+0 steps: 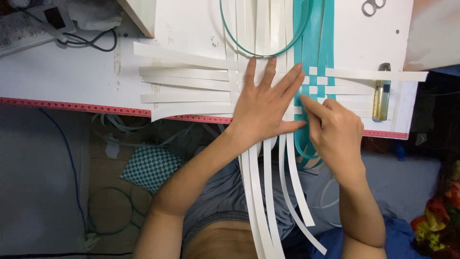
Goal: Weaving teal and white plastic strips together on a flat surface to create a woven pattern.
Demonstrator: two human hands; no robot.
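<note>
Weaving step in hand at frame centre: left hand [266, 103], its grip flat and open, pinned the flat white plastic strips [191, 79]; right hand [335, 132] pinched a flat teal plastic strip [311, 48]. Judged next: tightening the crossing squarely on the white tabletop [72, 76].

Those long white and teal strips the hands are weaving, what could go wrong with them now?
1. The flat white plastic strips lie loose; if the left hand pressing them lifts, the weave might slide apart.
2. The right hand pinches at the glossy teal strips; a hard tug could kink one.
3. White ends hang off the white table edge, so a knee might snag them.
</note>
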